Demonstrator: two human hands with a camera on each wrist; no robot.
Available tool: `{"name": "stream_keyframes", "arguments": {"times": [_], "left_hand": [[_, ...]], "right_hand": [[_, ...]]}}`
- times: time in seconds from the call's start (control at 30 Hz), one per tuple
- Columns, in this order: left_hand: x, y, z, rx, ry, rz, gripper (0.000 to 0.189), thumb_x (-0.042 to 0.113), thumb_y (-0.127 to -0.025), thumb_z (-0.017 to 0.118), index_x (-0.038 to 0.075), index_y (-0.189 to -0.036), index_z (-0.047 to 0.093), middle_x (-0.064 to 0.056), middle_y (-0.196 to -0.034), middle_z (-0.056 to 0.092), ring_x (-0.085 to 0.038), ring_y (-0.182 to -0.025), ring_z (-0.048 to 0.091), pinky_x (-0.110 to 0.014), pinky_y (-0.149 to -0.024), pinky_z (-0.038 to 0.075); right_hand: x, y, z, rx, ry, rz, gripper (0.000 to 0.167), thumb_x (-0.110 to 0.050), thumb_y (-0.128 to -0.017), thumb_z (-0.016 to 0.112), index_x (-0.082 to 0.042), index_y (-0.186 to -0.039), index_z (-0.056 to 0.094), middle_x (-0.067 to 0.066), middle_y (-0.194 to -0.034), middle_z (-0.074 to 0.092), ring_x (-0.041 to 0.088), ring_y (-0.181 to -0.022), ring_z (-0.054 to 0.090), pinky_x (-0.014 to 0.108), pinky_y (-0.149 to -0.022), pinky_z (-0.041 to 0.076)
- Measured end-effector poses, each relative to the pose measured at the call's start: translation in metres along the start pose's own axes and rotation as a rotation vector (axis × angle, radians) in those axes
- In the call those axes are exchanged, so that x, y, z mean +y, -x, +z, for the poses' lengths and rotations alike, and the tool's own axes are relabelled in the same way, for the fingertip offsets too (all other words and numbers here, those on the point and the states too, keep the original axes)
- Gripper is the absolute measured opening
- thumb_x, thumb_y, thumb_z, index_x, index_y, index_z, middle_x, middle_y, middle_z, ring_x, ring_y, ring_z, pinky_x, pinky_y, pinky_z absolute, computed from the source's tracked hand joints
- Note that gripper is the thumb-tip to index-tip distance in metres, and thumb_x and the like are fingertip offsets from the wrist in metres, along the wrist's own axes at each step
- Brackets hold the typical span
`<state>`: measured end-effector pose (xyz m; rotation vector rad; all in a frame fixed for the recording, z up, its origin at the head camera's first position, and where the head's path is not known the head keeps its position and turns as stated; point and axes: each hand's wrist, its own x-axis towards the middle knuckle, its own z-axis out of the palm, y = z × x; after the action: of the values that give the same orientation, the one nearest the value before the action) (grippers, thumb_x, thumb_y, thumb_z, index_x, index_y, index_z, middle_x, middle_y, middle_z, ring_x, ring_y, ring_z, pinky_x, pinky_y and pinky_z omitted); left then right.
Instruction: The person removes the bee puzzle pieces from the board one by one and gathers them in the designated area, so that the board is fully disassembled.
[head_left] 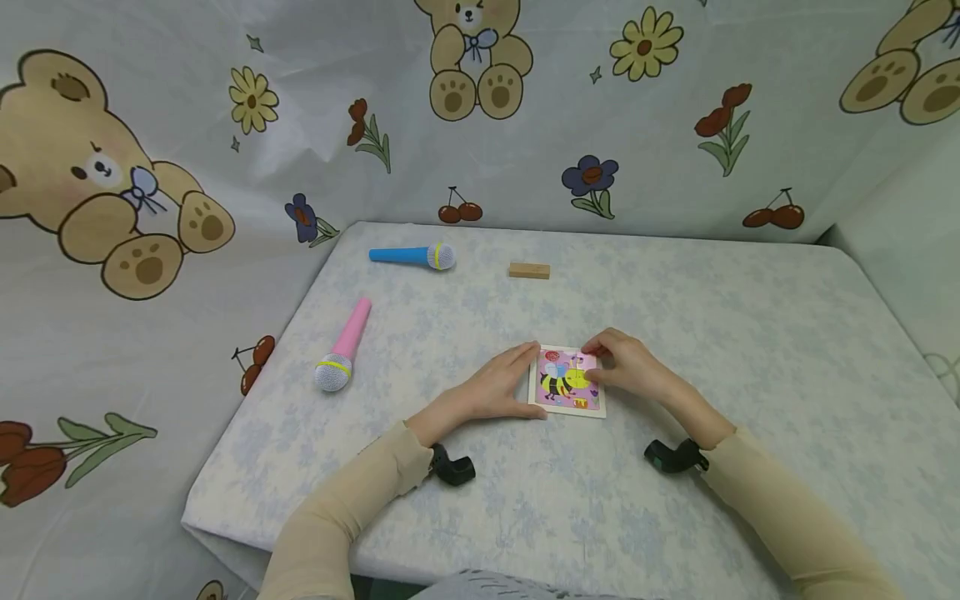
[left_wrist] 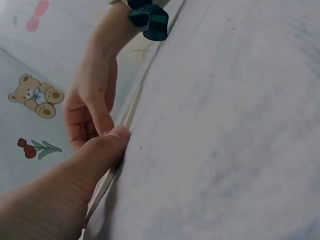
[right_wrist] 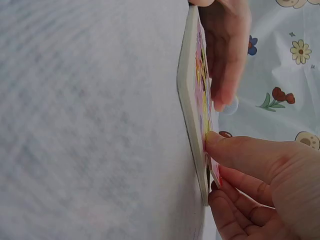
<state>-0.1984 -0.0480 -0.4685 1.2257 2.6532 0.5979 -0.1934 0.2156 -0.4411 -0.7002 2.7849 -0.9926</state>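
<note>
A small square jigsaw puzzle (head_left: pixel 567 402) with a pale frame and a bee on pink lies flat on the table. My left hand (head_left: pixel 495 387) holds its left side, thumb at the near left corner and fingers by the far left corner. In the left wrist view the thumb (left_wrist: pixel 102 150) rests against the puzzle's edge. At the upper right, my right hand (head_left: pixel 633 367) pinches a puzzle piece (right_wrist: pixel 215 172) between thumb and fingers. That piece tilts up from the frame in the right wrist view; the fingers partly hide it.
A wooden block (head_left: pixel 529 271) lies beyond the puzzle. Toward the left are a blue toy microphone (head_left: pixel 401 256) and a pink toy microphone (head_left: pixel 351 333). The table (head_left: pixel 750 333) has a pale patterned cloth, with a bear-printed curtain (head_left: pixel 315 50) behind it.
</note>
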Motion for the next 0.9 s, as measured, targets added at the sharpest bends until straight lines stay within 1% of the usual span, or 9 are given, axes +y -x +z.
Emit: {"name": "stream_keyframes", "arguments": {"times": [0.13,0.23,0.37,0.47,0.57,0.67,0.9], "left_hand": [[0.001,-0.007,-0.003,0.035,0.019,0.039,0.102,0.059,-0.08,0.065,0.003,-0.15,0.017,-0.01,-0.154,0.019,-0.019,-0.14,0.017,-0.031,-0.111,0.016],[0.004,-0.015,-0.007,0.06,0.056,0.072,0.095,0.056,-0.082,0.065,0.005,-0.15,0.021,-0.008,-0.153,0.024,-0.017,-0.139,0.02,-0.03,-0.111,0.017],[0.009,-0.024,-0.009,0.04,0.111,0.093,0.089,0.049,-0.084,0.067,0.007,-0.149,0.024,-0.008,-0.15,0.03,-0.017,-0.137,0.024,-0.03,-0.11,0.019],[0.01,-0.028,-0.005,0.013,0.113,0.092,0.088,0.048,-0.083,0.068,0.006,-0.149,0.026,-0.009,-0.148,0.034,-0.017,-0.135,0.028,-0.029,-0.109,0.021],[0.011,-0.03,0.002,-0.006,0.079,0.099,0.091,0.051,-0.082,0.068,0.005,-0.148,0.027,-0.009,-0.146,0.036,-0.017,-0.134,0.031,-0.028,-0.109,0.022],[0.012,-0.03,0.006,-0.011,0.059,0.111,0.092,0.053,-0.081,0.068,0.004,-0.148,0.028,-0.01,-0.146,0.036,-0.018,-0.134,0.031,-0.029,-0.109,0.022],[0.014,-0.028,0.005,-0.012,0.068,0.104,0.091,0.051,-0.083,0.067,0.004,-0.149,0.026,-0.011,-0.149,0.032,-0.019,-0.136,0.027,-0.031,-0.11,0.021]], "right_hand": [[0.0,0.001,-0.001,0.001,0.002,-0.012,0.034,-0.01,-0.081,0.075,0.003,-0.109,0.061,0.013,-0.107,0.057,0.027,-0.097,0.055,0.044,-0.085,0.047],[0.001,0.001,-0.001,0.001,0.008,-0.017,0.035,-0.01,-0.08,0.076,0.003,-0.109,0.061,0.012,-0.107,0.057,0.027,-0.097,0.055,0.045,-0.086,0.047],[0.002,0.001,-0.001,-0.004,0.003,-0.023,0.035,-0.011,-0.081,0.076,0.003,-0.11,0.061,0.012,-0.107,0.058,0.027,-0.097,0.055,0.044,-0.086,0.047],[0.004,0.001,0.0,-0.01,-0.007,-0.038,0.036,-0.011,-0.081,0.076,0.003,-0.111,0.061,0.012,-0.108,0.057,0.027,-0.099,0.055,0.044,-0.087,0.046],[0.006,0.001,0.0,-0.014,-0.014,-0.053,0.036,-0.01,-0.081,0.076,0.003,-0.111,0.061,0.012,-0.11,0.057,0.028,-0.1,0.055,0.044,-0.087,0.046],[0.008,0.001,0.0,-0.016,-0.017,-0.064,0.036,-0.01,-0.081,0.076,0.003,-0.111,0.061,0.012,-0.11,0.057,0.028,-0.1,0.055,0.044,-0.087,0.046],[0.01,0.001,-0.001,-0.024,-0.041,-0.074,0.037,-0.012,-0.08,0.077,0.002,-0.111,0.061,0.012,-0.109,0.056,0.028,-0.1,0.056,0.044,-0.086,0.047]]}}
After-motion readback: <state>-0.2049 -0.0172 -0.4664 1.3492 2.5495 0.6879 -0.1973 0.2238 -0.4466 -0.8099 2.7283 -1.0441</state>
